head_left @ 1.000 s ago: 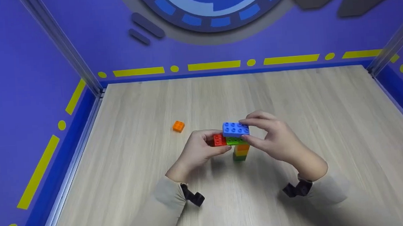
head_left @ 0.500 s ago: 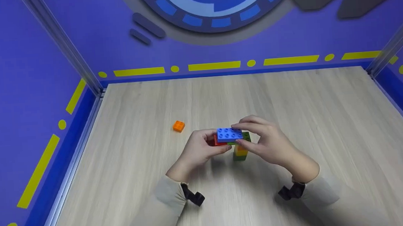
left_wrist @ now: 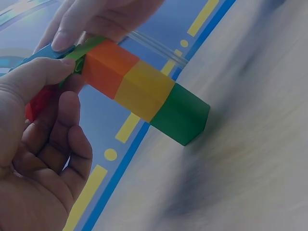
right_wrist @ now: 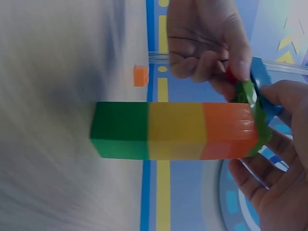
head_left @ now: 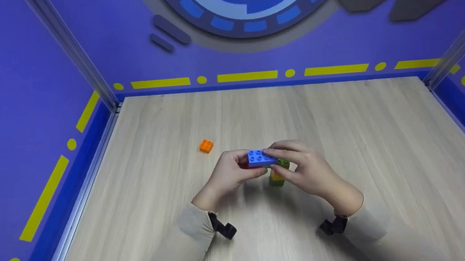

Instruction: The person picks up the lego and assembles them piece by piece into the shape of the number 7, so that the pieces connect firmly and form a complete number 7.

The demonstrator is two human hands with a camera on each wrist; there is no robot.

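Head view: your right hand [head_left: 313,168] pinches the blue brick [head_left: 256,157] over the red brick [left_wrist: 39,103] and the light-green brick [right_wrist: 260,120]; whether it is seated cannot be told. Your left hand [head_left: 229,171] grips the red brick. Beneath the light-green brick, an orange-yellow-green stack [right_wrist: 175,131] stands upright on the counter [head_left: 138,186]. A loose orange brick [head_left: 206,146] lies beyond your left hand.
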